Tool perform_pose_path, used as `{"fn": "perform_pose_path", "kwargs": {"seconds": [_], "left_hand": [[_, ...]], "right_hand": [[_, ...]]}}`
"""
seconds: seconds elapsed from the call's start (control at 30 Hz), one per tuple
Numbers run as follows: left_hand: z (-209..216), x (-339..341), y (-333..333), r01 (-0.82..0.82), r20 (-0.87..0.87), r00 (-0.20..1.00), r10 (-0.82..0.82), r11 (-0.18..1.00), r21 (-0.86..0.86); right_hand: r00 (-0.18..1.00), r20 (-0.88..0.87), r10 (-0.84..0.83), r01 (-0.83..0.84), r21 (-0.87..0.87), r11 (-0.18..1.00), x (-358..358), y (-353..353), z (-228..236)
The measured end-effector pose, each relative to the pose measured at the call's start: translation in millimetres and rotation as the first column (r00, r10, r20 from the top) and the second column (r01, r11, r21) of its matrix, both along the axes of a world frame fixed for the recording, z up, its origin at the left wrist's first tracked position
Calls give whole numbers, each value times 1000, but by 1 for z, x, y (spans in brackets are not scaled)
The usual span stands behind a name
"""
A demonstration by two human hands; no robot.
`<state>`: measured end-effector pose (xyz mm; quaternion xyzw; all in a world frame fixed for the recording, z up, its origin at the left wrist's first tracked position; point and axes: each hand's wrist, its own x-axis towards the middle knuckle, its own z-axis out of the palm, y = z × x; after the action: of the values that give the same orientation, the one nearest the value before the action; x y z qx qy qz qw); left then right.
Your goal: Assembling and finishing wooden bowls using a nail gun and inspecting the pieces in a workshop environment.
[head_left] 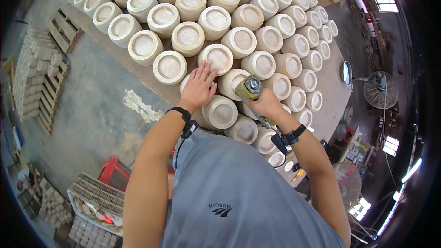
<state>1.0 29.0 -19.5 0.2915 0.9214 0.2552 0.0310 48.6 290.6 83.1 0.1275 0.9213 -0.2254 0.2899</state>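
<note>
My left hand [200,85] lies with fingers stretched out on a cream, round-bellied pot. Its fingertips reach the rim of the pot behind [216,59], and part of the pot below the palm is hidden. My right hand [267,104] is closed round a yellow-green hand-held power tool [250,88] with a rounded metal head. That head sits over the right part of a pot [228,82]; whether it touches the pot I cannot tell. A hose-like metal piece runs back from the tool toward me. Nearest my body stands another pot [220,112].
Rows of similar pots, ringed recessed ends up, cover the brown board [161,94]. Left on the floor are stacked pots on a pallet [48,105] and a second pallet [64,30]. A red stool [112,172] and white crate [94,197] stand lower left. A fan [379,85] stands right.
</note>
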Motion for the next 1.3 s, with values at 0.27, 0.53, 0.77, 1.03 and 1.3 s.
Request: {"fn": "perform_pose_path", "kwargs": {"seconds": [0.27, 0.53, 0.77, 1.03, 1.3], "left_hand": [[3, 13, -12, 19, -174, 985, -6, 997, 73], [27, 102, -54, 353, -37, 935, -352, 936, 19], [22, 125, -60, 347, 163, 927, -338, 937, -31], [38, 109, -62, 450, 328, 859, -393, 886, -115], [21, 105, -69, 529, 278, 822, -497, 847, -51]], "right_hand": [[993, -120, 21, -41, -160, 986, 36, -25, 48], [996, -62, 66, -71, -82, 994, 59, -30, 10], [985, -149, 91, -96, -27, 995, 56, -41, 13], [996, -84, 34, -45, -127, 991, 66, -49, 29], [996, 56, -65, 77, -234, 969, 93, -78, 46]]}}
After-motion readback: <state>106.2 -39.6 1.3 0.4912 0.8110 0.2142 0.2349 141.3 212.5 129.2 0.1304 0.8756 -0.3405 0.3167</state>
